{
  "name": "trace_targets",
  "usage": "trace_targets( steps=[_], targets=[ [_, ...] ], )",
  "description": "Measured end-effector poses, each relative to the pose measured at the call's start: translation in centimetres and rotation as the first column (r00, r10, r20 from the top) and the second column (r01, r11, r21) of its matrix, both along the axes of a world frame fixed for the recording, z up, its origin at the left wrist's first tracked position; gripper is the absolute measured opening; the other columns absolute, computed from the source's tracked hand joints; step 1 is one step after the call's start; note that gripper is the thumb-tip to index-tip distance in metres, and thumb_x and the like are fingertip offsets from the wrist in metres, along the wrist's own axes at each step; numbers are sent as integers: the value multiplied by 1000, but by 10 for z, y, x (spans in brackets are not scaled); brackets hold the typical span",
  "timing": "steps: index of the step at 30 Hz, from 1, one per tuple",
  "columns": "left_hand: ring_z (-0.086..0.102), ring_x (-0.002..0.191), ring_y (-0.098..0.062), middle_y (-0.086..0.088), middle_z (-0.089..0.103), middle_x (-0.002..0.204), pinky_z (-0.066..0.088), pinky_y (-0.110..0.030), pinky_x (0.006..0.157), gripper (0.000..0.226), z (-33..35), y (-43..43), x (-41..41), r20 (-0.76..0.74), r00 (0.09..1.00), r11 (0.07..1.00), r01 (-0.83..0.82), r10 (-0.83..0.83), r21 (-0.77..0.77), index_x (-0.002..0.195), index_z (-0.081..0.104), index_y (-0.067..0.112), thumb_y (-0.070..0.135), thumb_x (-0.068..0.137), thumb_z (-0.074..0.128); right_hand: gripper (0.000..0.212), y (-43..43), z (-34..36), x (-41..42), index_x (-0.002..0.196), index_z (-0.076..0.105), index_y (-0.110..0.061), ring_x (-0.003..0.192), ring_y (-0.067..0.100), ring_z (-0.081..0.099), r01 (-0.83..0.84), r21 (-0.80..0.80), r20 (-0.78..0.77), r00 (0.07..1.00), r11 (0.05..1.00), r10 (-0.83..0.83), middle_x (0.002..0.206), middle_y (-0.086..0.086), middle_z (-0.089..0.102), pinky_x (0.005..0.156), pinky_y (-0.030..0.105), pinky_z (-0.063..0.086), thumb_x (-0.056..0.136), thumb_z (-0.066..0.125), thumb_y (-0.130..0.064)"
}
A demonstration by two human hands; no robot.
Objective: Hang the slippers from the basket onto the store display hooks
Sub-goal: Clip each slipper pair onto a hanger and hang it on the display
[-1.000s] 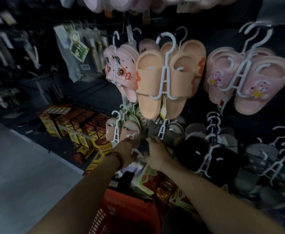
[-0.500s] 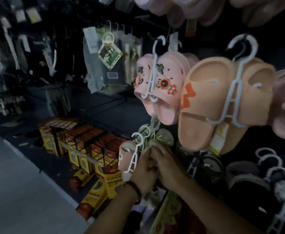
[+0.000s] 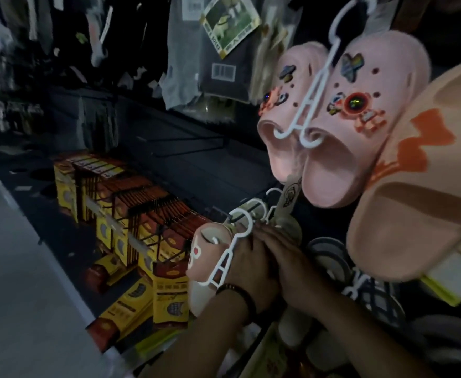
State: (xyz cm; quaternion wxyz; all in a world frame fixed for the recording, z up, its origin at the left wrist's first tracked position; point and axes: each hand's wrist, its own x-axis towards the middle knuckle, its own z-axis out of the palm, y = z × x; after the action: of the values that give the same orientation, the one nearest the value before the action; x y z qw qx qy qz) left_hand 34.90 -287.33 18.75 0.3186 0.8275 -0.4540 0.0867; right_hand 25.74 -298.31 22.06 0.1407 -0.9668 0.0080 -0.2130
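Down low on the rack, a pair of small pink slippers (image 3: pixel 208 249) hangs on a white hanger (image 3: pixel 230 248), and the hanger's curved top is looped over a dark display hook (image 3: pixel 231 219). Only the near slipper of the pair shows, toe up, with a little face printed on it; the other one is hidden behind the person's hands.

The left hand (image 3: pixel 251 264), with a dark bracelet (image 3: pixel 236 293) at the wrist, is pressed against the hanger's right side with its back to me, its fingers curled up round the hidden half of the pair. The right hand (image 3: pixel 288 256) lies close over the left, fingertips reaching to the hanger's neck just under the hook. It is too dim to tell whether that hand pinches anything or only rests there.

Just above hang pink clogs (image 3: pixel 341 148) studded with charms, on a bigger white hanger of their own. Beside them, nearer to me, swings a large peach slide (image 3: pixel 414 208) with an orange mark and a yellow tag (image 3: pixel 454 278) below it. Grey slippers (image 3: pixel 330 257) hang just right of the hands. Up top are packets of socks (image 3: pixel 221 50). To the left, rows of yellow and orange boxes (image 3: pixel 131 214) sit on a low shelf, next to the pale floor (image 3: pixel 19 268).
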Motion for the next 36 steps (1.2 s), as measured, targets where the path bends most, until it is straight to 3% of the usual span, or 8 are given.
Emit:
trace_targets(
  steps=[5, 10, 14, 17, 23, 29, 33, 36],
  targets=[
    [36, 144, -40, -13, 39, 161, 29, -51, 118, 84, -9, -8, 9, 69, 997, 998, 23, -28, 64, 162, 26, 11, 50, 87, 35, 83, -12, -7, 14, 163, 18, -29, 162, 10, 11, -1, -83, -67, 998, 997, -4, 173, -12, 14, 131, 44, 19, 90, 40, 5],
    [52, 132, -42, -20, 54, 148, 42, -50, 111, 79, 1, -17, 15, 24, 997, 997, 73, -74, 25, 154, 41, 2, 40, 85, 35, 87, -26, -8, 19, 166, 18, -37, 162, 10, 11, 17, -45, -101, 995, 999, -22, 176, -13, 9, 130, 45, 23, 96, 48, 4],
    [39, 145, -40, -23, 40, 159, 40, -48, 114, 87, 15, -27, 20, -40, 995, 994, 92, -90, 59, 160, 24, -1, 41, 84, 31, 97, -39, -5, 22, 164, 13, -45, 162, 10, 13, 25, -32, -82, 996, 999, -27, 175, -15, 9, 129, 45, 26, 91, 53, 5],
    [20, 156, -32, -15, 28, 167, 26, -41, 124, 82, 23, -36, 24, -105, 990, 989, 105, -94, 107, 164, 14, 6, 31, 95, 52, 99, -50, -3, 25, 165, 17, -40, 162, 10, 13, 39, 1, -100, 994, 999, -39, 175, -12, 12, 129, 45, 25, 88, 55, 10],
    [37, 148, -31, -13, 38, 162, 34, -38, 120, 89, 29, -41, 27, -293, 952, 995, 99, -85, 30, 162, 23, 11, 24, 85, 65, 95, -62, -4, 29, 166, 20, -31, 162, 12, 11, 56, 44, -119, 992, 997, -50, 175, -10, 14, 129, 48, 24, 88, 59, 7],
    [38, 146, -31, -12, 40, 160, 32, -35, 120, 88, 20, -34, 20, -135, 987, 996, 89, -91, -23, 161, 28, 8, 33, 79, 51, 84, -54, -3, 21, 166, 21, -32, 161, 7, 9, 48, 40, -115, 992, 998, -43, 175, -13, 12, 131, 43, 21, 97, 55, 3],
    [42, 143, -34, -15, 47, 152, 36, -43, 118, 85, 6, -35, 21, -39, 994, 991, 93, -97, -97, 154, 41, 8, 43, 77, 34, 70, -44, -1, 15, 164, 18, -40, 160, 4, 12, 27, 75, -111, 994, 997, -19, 174, -17, 14, 130, 43, 25, 101, 40, -20],
    [44, 144, -30, -11, 54, 148, 29, -38, 123, 67, 9, -23, 12, -4, 988, 970, 153, -157, -186, 148, 52, 10, 33, 86, 44, 69, -36, -1, 11, 165, 21, -37, 160, 3, 13, 35, 116, -104, 994, 993, -23, 174, -18, 13, 129, 43, 26, 99, 34, -23]
  ],
)
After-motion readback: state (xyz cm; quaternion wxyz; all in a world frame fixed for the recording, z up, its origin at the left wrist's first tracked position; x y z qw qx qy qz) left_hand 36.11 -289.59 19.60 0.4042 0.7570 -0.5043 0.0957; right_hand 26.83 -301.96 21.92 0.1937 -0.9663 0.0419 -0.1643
